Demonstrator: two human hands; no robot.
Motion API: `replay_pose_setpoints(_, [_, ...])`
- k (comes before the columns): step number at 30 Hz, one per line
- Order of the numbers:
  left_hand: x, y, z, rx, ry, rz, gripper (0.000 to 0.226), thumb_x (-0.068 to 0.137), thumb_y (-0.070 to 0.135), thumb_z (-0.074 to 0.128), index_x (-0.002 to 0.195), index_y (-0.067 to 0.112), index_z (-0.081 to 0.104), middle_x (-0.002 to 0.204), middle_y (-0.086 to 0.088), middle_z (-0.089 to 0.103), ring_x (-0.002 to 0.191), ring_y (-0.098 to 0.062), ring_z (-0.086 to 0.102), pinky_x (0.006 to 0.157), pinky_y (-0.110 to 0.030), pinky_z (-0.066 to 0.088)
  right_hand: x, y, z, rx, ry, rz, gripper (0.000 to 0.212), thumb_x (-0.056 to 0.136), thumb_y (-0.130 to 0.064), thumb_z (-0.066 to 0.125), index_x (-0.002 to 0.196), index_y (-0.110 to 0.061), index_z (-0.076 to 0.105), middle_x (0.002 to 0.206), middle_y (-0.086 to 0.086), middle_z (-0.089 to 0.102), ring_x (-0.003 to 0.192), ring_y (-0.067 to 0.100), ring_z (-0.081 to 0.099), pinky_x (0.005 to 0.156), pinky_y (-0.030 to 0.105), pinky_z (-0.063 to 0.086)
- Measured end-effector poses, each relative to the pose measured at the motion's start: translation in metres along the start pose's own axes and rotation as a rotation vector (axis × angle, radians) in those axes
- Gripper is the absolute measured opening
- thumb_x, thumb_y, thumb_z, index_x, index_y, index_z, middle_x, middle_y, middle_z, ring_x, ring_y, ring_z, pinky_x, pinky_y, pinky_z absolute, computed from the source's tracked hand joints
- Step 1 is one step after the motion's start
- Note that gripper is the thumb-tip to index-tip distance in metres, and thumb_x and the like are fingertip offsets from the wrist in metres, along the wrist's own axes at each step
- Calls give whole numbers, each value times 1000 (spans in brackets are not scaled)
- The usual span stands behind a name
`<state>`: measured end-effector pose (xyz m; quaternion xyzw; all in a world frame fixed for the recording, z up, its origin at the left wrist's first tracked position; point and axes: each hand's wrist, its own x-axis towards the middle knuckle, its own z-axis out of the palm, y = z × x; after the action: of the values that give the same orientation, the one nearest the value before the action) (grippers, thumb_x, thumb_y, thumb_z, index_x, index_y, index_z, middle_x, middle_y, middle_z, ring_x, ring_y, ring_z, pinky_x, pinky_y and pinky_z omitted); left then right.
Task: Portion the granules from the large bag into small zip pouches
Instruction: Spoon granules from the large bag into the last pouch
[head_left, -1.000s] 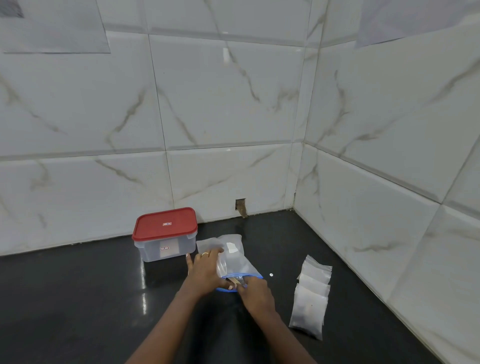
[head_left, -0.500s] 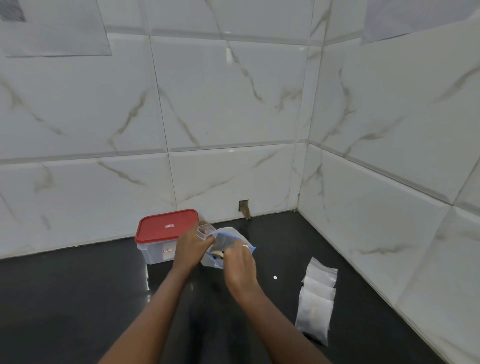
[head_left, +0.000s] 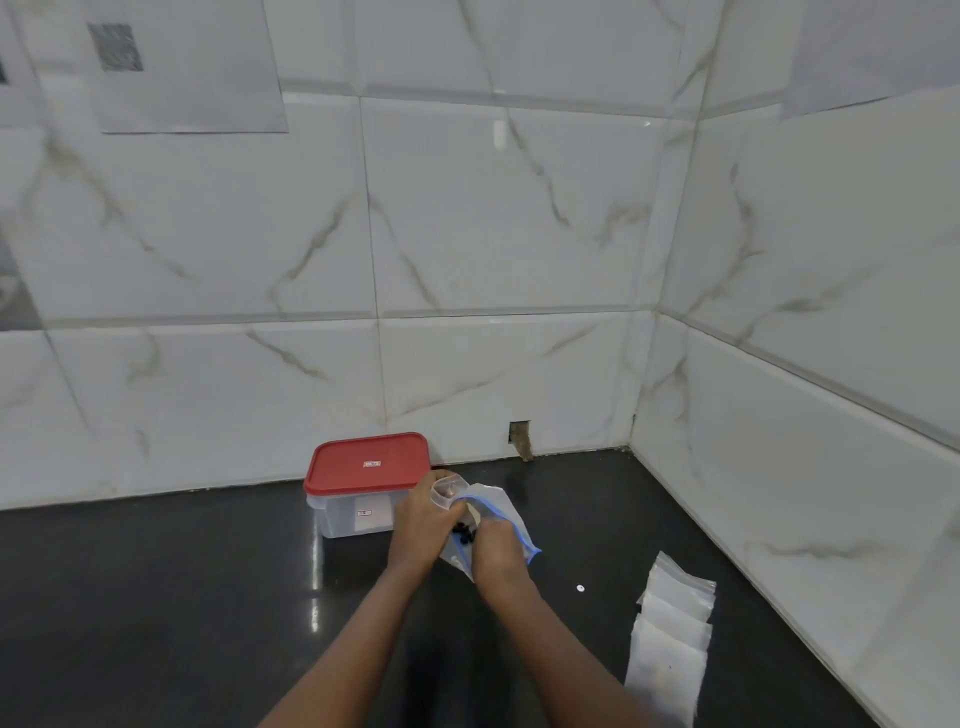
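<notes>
Fingers of my left hand (head_left: 422, 519) are curled shut around a small clear pouch (head_left: 448, 488), pinching it near its open mouth, which pokes up above my knuckles just right of centre, low in the frame. My right hand (head_left: 498, 551) is closed on the near edge of the large bag (head_left: 501, 512), gripping by its blue zip strip (head_left: 511, 527); the fingertips themselves are tucked out of sight behind the back of the hand, so I cannot tell how they lie on the plastic. Both hands are held up off the dark worktop (head_left: 156, 597), touching or nearly touching each other. Between them I can make out a few small dark specks, too blurred to say what they are. What the bag holds is hard to read through the crumpled film.

Behind my left hand, at the back of the worktop against the tiled wall (head_left: 467, 234), stands a clear box with a red lid (head_left: 368, 462); its right corner is hidden by my hand. At the lower right of the frame lies an overlapping row of pouches (head_left: 670, 639), whitish, their contents not clear; the nearest one is partly cut off by the bottom edge. A tiny white dot (head_left: 580, 588) sits on the worktop between my right hand and that row. Both forearms run out of the bottom of the frame.
</notes>
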<state>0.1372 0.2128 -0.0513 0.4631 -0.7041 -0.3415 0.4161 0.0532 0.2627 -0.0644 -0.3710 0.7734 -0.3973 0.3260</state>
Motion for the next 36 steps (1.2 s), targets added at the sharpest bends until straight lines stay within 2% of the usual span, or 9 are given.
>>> replay_pose_setpoints(5, [1, -2, 3, -7, 16, -21, 28, 77, 9, 68, 103, 17, 63, 92, 7, 63, 86, -11, 59, 62, -1, 40, 4, -5, 4, 126, 82, 73, 32, 99, -12, 36, 121, 0, 56, 115, 17, 62, 111, 31, 57, 89, 32, 46])
replay_pose_setpoints(8, [2, -3, 4, 2, 20, -16, 30, 78, 12, 69, 106, 16, 62, 96, 3, 65, 87, -11, 58, 64, -6, 38, 7, -11, 9, 638, 138, 234, 30, 92, 5, 41, 119, 6, 53, 92, 16, 59, 91, 30, 59, 86, 41, 49])
replay_pose_setpoints(11, [3, -2, 5, -5, 32, -11, 30, 79, 13, 68, 109, 16, 61, 96, 5, 63, 86, -9, 57, 61, -4, 38, 7, -14, 11, 928, 164, 282, 25, 90, 8, 46, 112, 2, 55, 96, 18, 61, 88, 33, 62, 73, 39, 51])
replay_pose_setpoints(15, [4, 0, 5, -13, 8, -7, 31, 79, 13, 68, 109, 15, 61, 94, 6, 61, 86, -7, 56, 57, -3, 42, 0, -22, -1, 643, 144, 300, 35, 100, -11, 37, 131, -5, 52, 132, 13, 55, 123, 26, 52, 94, 28, 43])
replay_pose_setpoints(23, [10, -6, 5, -20, 4, -2, 34, 78, 17, 70, 111, 19, 60, 97, 5, 63, 87, -9, 58, 59, -6, 40, 3, -26, -6, 333, 154, 352, 41, 100, -24, 40, 136, -4, 39, 138, 11, 45, 127, 19, 44, 103, 22, 36])
replay_pose_setpoints(27, [10, -7, 1, -33, 13, 1, 35, 79, 18, 71, 112, 18, 60, 95, 7, 61, 81, -5, 57, 58, -4, 41, 6, -30, 0, 526, 142, 424, 40, 97, -22, 48, 132, -2, 44, 121, 13, 51, 103, 21, 49, 89, 26, 44])
replay_pose_setpoints(30, [10, -6, -3, -31, 15, 5, 33, 79, 13, 70, 110, 16, 60, 94, 5, 61, 79, -5, 56, 58, -1, 41, 13, -25, 3, 734, 153, 466, 12, 100, -18, 41, 94, -24, 49, 92, 1, 44, 92, 15, 38, 66, 15, 41])
replay_pose_setpoints(32, [9, -7, -4, -29, 13, 1, 31, 80, 14, 70, 108, 18, 59, 94, 4, 62, 83, -8, 56, 57, -2, 41, 11, -25, 10, 718, 58, 502, 22, 100, -18, 38, 80, -23, 46, 80, -4, 40, 81, 11, 41, 56, 8, 33])
replay_pose_setpoints(36, [6, -13, -4, -33, 19, -14, 27, 79, 16, 71, 102, 21, 58, 94, 1, 63, 88, -14, 58, 60, -8, 39, 6, -29, 8, 657, -45, 463, 26, 90, -20, 60, 76, -10, 41, 76, 3, 44, 83, 14, 50, 76, 20, 44])
